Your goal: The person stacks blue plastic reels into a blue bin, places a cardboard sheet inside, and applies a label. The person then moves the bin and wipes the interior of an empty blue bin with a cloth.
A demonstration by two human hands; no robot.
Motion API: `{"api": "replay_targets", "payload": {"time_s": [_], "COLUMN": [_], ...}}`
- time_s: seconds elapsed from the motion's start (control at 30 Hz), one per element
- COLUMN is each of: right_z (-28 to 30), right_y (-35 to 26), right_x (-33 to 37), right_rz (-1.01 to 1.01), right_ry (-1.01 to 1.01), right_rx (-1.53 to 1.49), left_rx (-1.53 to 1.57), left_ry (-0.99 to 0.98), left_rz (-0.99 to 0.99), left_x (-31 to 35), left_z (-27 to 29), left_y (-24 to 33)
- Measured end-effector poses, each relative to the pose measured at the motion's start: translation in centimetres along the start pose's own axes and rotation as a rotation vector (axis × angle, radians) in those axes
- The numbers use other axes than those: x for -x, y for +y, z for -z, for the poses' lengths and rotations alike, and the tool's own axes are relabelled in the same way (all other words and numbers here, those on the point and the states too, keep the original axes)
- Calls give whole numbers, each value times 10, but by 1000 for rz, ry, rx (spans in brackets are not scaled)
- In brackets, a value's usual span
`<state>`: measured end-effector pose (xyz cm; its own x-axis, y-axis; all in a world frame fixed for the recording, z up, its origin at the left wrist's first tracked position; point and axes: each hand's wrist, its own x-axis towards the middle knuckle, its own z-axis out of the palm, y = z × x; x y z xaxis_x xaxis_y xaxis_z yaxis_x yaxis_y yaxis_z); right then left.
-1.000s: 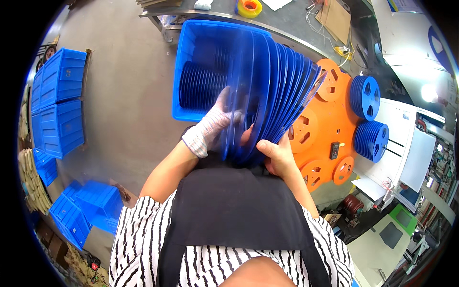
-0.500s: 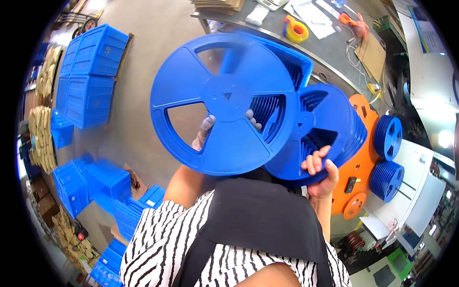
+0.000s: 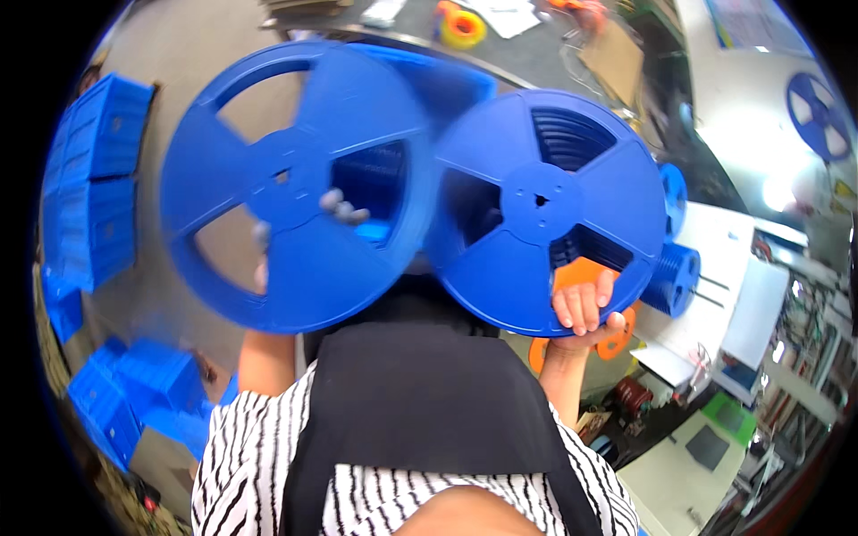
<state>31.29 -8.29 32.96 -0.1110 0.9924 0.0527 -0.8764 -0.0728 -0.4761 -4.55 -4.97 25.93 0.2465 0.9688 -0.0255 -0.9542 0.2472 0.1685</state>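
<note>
A large blue plastic reel (image 3: 344,277) with three windows is gripped by my left hand (image 3: 343,207). Grey-covered fingertips of that hand show through two windows; the rest is behind the reel. To its right is a stack of similar blue reels (image 3: 492,277), its front disc facing up at me and more ribbed discs visible inside the windows. My right hand (image 3: 585,308) clasps the lower right rim of this stack, fingers curled through a window and thumb outside. The two front discs nearly meet in the middle. Behind them is a blue crate (image 3: 456,85), partly covered.
An orange disc (image 3: 581,265) shows behind the right-hand stack. Smaller blue reels (image 3: 679,281) stand on the right. Across the back runs a grey workbench (image 3: 527,58) with a tape roll (image 3: 462,29). Blue bins (image 3: 107,214) are piled on the left floor.
The left reel has shifted left with my hand. The reel stack has come away from the large orange disc and turned flatter toward me, and my right fingers have closed around its rim.
</note>
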Motion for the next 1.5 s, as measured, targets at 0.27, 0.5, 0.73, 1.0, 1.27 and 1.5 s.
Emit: {"api": "replay_targets", "payload": {"time_s": [0.27,0.5,0.73,1.0,1.27,1.5], "right_z": [1,-4,-29,-57,-60,-42], "right_y": [-9,-2,52,84,91,69], "right_x": [-5,-7,-28,-33,-42,-42], "right_rz": [58,55,-218,-691,-644,-548], "right_ry": [-130,1,68,105,233,350], "right_rx": [-68,-57,255,711,538,442], "left_rx": [-66,-338,-596,-809,-1000,-569], "left_ry": [-132,419,514,35,-12,366], "left_rz": [67,204,546,544,404,458], "left_x": [-8,-15,-29,-45,-34,-40], "left_z": [6,-14,-15,-38,26,-17], "left_y": [24,3,-53,-73,-53,-22]}}
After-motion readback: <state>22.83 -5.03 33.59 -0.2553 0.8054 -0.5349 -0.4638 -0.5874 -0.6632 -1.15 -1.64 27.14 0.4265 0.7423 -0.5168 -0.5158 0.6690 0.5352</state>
